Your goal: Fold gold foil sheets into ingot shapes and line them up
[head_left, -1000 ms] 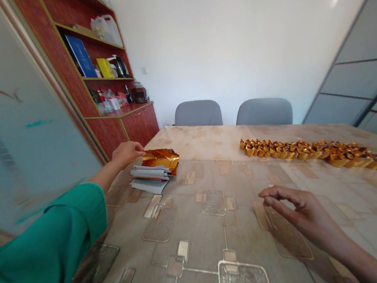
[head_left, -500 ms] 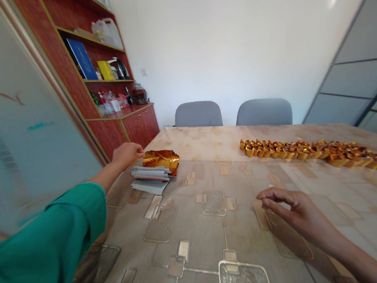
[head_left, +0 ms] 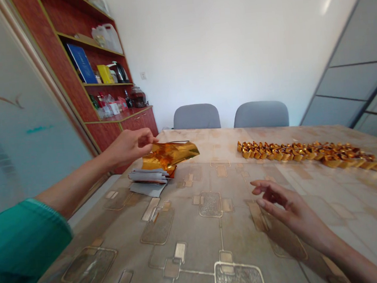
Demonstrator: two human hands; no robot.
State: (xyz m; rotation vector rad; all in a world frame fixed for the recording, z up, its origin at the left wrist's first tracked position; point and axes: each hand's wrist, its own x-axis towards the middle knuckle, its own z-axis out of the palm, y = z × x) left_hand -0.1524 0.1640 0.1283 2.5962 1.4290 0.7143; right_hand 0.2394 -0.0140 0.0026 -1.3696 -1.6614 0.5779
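My left grip (head_left: 130, 146), pinching one edge, is now lifting a gold foil sheet (head_left: 185, 150) partly clear of its stack (head_left: 172, 172); my right grip (head_left: 287, 205) is hovering empty, loosely parted

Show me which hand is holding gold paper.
The left hand: it pinches a gold sheet at its edge, while the right hand is open and empty.

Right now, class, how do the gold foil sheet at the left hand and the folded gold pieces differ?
The gold foil sheet is broad and loosely spread, while the folded gold pieces are small and compact. The left hand pinches the sheet's edge; no hand touches the pieces. The sheet is at the left, whereas the pieces rest in rows farther right on the table. Both are shiny gold.
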